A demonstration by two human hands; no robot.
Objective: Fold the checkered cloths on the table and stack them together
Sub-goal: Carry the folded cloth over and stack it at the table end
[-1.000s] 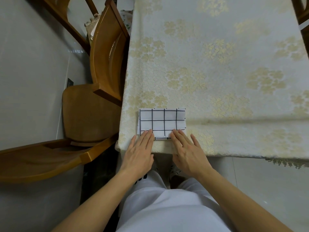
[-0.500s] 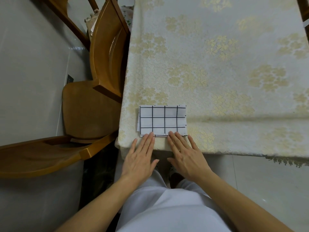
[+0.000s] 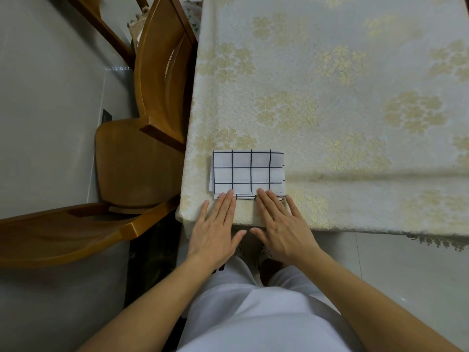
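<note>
Slid forward a little since half a second ago: both hands, fingertips back on the near edge of the folded cloths (image 3: pixel 247 172) after sitting just short of it. Before that, a second ago, on that edge in much the same way.

Left hand (image 3: pixel 215 228) flat, palm down, fingers straight and close together, thumb spread out toward the other hand. Fingertips touching the near left part of the stack; palm hanging past the table edge. Nothing gripped or pinched.

Right hand (image 3: pixel 281 227) flat too, fingers straight and slightly fanned, thumb angled inward. Fingertips resting on the near right part of the stack, little finger out on the tablecloth (image 3: pixel 355 102) beside it. Nothing held either.

Hands side by side, thumbs pointing at each other with a small gap between, not touching.

Cloths folded into a neat rectangle, white with a black grid, lying at the near left corner of the table. Several layers visible as thin stacked edges along the near side, just under the fingertips.

Wooden chair (image 3: pixel 152 128) tucked against the left side of the table. White trousers (image 3: pixel 253 316) below the forearms.
</note>
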